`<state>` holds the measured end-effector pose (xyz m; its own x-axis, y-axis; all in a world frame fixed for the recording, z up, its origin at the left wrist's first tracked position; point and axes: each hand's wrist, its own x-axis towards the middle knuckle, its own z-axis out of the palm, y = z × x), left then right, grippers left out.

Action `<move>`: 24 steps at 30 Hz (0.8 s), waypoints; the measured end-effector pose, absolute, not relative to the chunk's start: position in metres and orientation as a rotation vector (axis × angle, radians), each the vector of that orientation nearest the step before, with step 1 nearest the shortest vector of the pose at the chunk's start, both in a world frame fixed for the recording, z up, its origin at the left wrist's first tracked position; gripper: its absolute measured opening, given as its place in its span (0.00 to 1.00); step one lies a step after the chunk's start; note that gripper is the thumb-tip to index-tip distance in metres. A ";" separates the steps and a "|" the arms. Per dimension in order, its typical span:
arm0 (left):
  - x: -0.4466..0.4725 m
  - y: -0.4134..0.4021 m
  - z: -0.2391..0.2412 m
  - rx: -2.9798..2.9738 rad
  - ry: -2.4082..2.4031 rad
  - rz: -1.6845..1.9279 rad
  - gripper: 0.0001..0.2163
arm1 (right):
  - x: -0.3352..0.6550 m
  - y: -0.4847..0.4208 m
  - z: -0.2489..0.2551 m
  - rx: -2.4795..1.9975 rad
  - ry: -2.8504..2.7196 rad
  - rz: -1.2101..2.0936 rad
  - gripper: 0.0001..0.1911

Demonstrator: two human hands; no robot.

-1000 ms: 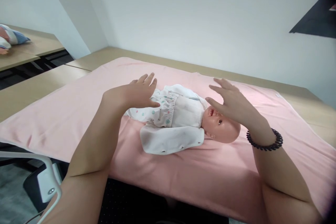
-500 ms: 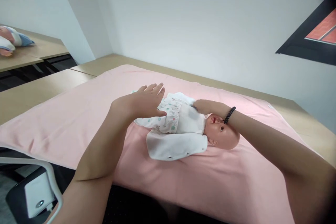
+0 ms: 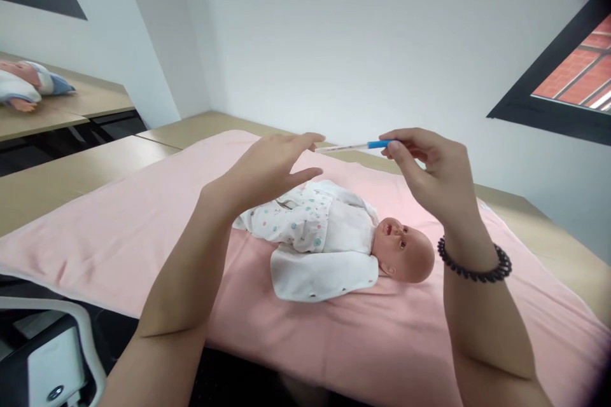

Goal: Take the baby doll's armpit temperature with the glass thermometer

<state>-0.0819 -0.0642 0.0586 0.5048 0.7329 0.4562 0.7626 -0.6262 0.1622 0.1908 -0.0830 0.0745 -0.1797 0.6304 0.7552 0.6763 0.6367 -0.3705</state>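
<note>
A thin clear thermometer (image 3: 344,147) with a blue end is held level above the doll, its blue end pinched between the thumb and fingers of my right hand (image 3: 432,168). My left hand (image 3: 274,162) is at the clear tip, thumb apart from the stretched fingers; whether they touch the tip I cannot tell. Below lies a baby doll (image 3: 405,248) on its back, head to the right, in a white top (image 3: 324,273) and dotted trousers (image 3: 296,222). My left hand and forearm hide part of its legs.
A pink blanket (image 3: 382,343) covers much of the wooden table (image 3: 157,127), which stands against a white wall (image 3: 344,44). Another doll (image 3: 33,82) lies on a separate table at the far left. A white device (image 3: 55,365) sits at the lower left.
My right hand has risen from beside the doll's chest, and the thermometer now shows in it. The left hand has moved slightly up and right, towards the thermometer's tip.
</note>
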 end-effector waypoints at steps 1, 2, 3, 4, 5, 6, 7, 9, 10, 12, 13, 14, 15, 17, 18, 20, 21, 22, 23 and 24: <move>-0.079 -0.068 0.061 -2.646 -1.292 -0.920 0.21 | 0.187 -0.092 0.071 -0.977 -1.782 -0.025 0.12; -0.077 -0.071 0.063 -2.620 -1.236 -1.063 0.18 | 0.183 -0.099 0.068 -0.923 -1.698 0.004 0.12; -0.075 -0.074 0.064 -2.589 -1.167 -1.192 0.16 | 0.180 -0.104 0.064 -0.878 -1.627 0.029 0.11; -0.073 -0.076 0.064 -2.556 -1.094 -1.302 0.14 | 0.178 -0.108 0.061 -0.841 -1.569 0.056 0.10; -0.071 -0.077 0.064 -2.516 -1.026 -1.397 0.12 | 0.176 -0.111 0.058 -0.807 -1.523 0.082 0.10; -0.070 -0.078 0.064 -2.470 -0.970 -1.480 0.10 | 0.176 -0.112 0.056 -0.781 -1.494 0.112 0.09; -0.069 -0.078 0.063 -2.421 -0.930 -1.552 0.08 | 0.176 -0.113 0.054 -0.763 -1.477 0.142 0.09; -0.067 -0.078 0.061 -2.351 -0.897 -1.651 0.07 | 0.178 -0.111 0.052 -0.743 -1.466 0.197 0.08; -0.066 -0.078 0.061 -2.338 -0.896 -1.676 0.07 | 0.180 -0.110 0.051 -0.741 -1.463 0.217 0.08; -0.064 -0.076 0.059 -2.342 -0.898 -1.691 0.08 | 0.183 -0.107 0.050 -0.754 -1.454 0.239 0.08; -0.063 -0.075 0.058 -2.353 -0.900 -1.682 0.08 | 0.184 -0.105 0.050 -0.763 -1.444 0.240 0.08; -0.062 -0.074 0.057 -2.364 -0.901 -1.670 0.08 | 0.185 -0.104 0.049 -0.773 -1.434 0.235 0.08; -0.061 -0.073 0.056 -2.372 -0.901 -1.659 0.08 | 0.186 -0.104 0.049 -0.784 -1.426 0.228 0.09; -0.058 -0.071 0.055 -2.375 -0.901 -1.649 0.08 | 0.186 -0.104 0.048 -0.793 -1.413 0.218 0.09; -0.057 -0.070 0.054 -2.371 -0.904 -1.651 0.08 | 0.186 -0.104 0.048 -0.796 -1.409 0.221 0.09; -0.056 -0.069 0.053 -2.361 -0.921 -1.662 0.09 | 0.186 -0.104 0.047 -0.812 -1.402 0.238 0.09; -0.055 -0.070 0.053 -2.364 -0.927 -1.661 0.09 | 0.187 -0.104 0.047 -0.829 -1.401 0.242 0.10; -0.055 -0.070 0.053 -2.375 -0.928 -1.655 0.10 | 0.187 -0.104 0.047 -0.854 -1.402 0.241 0.13; -0.055 -0.071 0.054 -2.391 -0.922 -1.646 0.12 | 0.188 -0.104 0.046 -0.882 -1.408 0.237 0.16; -0.055 -0.071 0.054 -2.408 -0.910 -1.640 0.14 | 0.188 -0.104 0.046 -0.905 -1.415 0.233 0.19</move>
